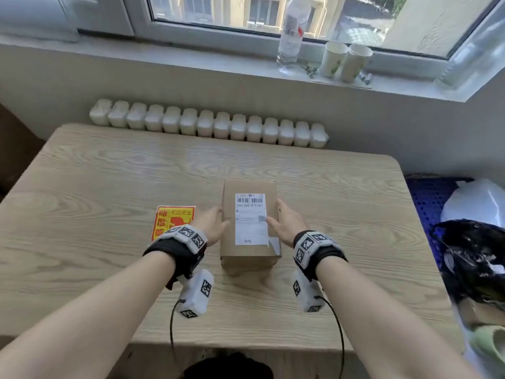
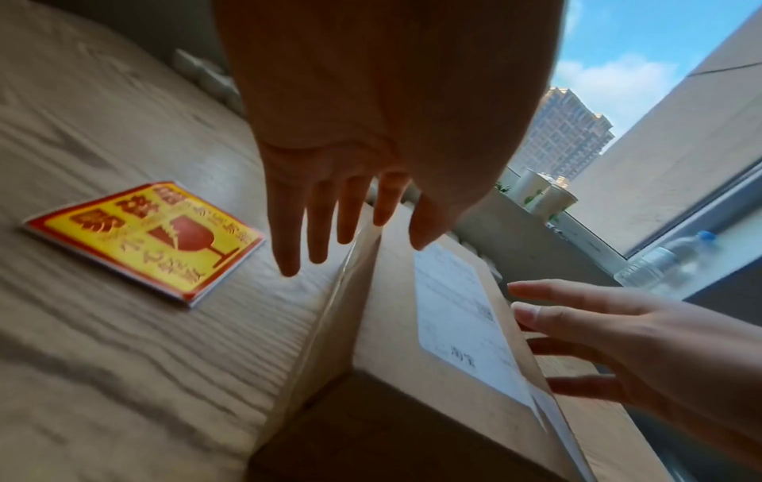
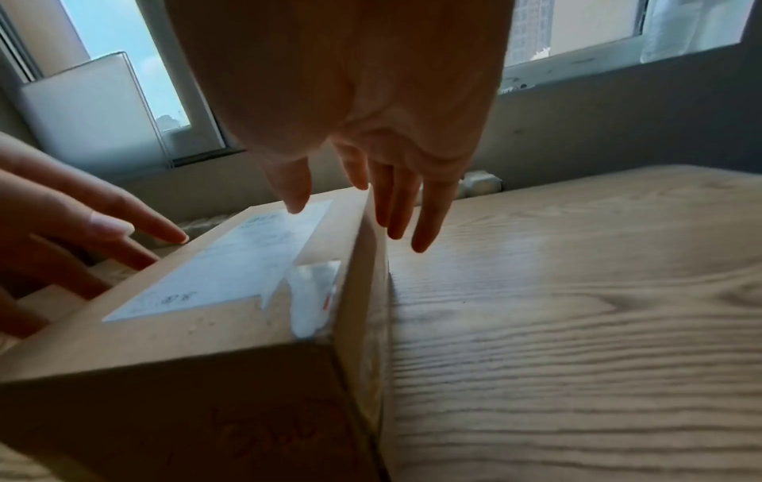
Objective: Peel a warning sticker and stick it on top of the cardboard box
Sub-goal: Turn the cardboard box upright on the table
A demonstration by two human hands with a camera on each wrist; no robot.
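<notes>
1 box [image 1: 247,222] btwn 2 open hands [image 1: 211,224]; 1 sticker pad [image 1: 172,224] left.

Box [image 1: 248,258] at mid-table [image 1: 109,173] with a label [image 1: 250,218] on top, flanked by left hand [image 1: 211,224] and right hand [image 1: 289,224], sticker sheet [image 1: 170,221] flat just left; bottle [image 1: 293,31] and cups [image 1: 345,61] behind on the windowsill [image 1: 191,58].

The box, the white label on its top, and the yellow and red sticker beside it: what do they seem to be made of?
Cardboard box: plain brown cardboard, matte, with folded edges.
Shipping label: apparently thin white paper printed with a barcode; one corner lifts near a glossy clear patch, perhaps tape.
Warning sticker: apparently printed paper, slightly shiny; its edge shows layers, so it could be a stack or a backing sheet.
</notes>
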